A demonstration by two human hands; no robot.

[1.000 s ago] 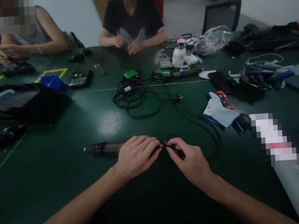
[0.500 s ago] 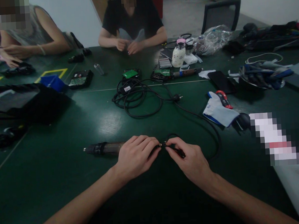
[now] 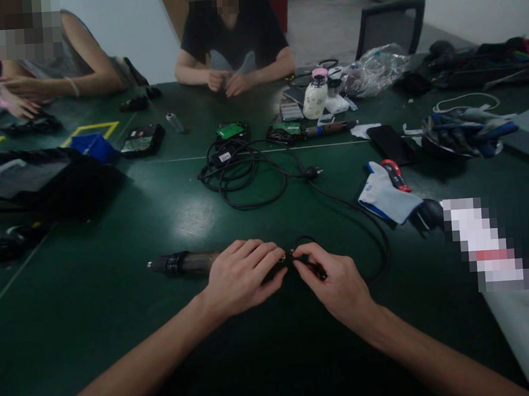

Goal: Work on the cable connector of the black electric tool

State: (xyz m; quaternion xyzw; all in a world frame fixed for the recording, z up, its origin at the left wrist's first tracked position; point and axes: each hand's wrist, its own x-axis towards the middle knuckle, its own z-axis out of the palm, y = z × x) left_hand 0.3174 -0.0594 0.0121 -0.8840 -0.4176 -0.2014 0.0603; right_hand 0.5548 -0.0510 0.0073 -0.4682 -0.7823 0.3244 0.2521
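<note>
An electric screwdriver (image 3: 192,262) lies across the table in front of me, its tip pointing left. My left hand (image 3: 246,274) wraps round its rear part, hiding much of the body, with the fingertips at its right end. Close beside that end, my right hand (image 3: 334,274) pinches the connector of a black cable (image 3: 386,244) between thumb and forefinger. Connector and tool end are nearly in line; whether they are joined is too small to tell. The cable curves away to the right, then back to a coiled heap with a black adapter (image 3: 227,156).
Beyond the coil lie circuit-board units (image 3: 231,130) and another electric screwdriver (image 3: 329,128). At right are a glove (image 3: 387,193), a phone (image 3: 391,144) and a white power strip (image 3: 523,319). A black bin (image 3: 34,176) stands left. Two people sit across the table.
The fingers of my left hand have shifted slightly at the tool's rear end. The right hand stays nearly in place. At the far left, the other person's hands have moved a little.
</note>
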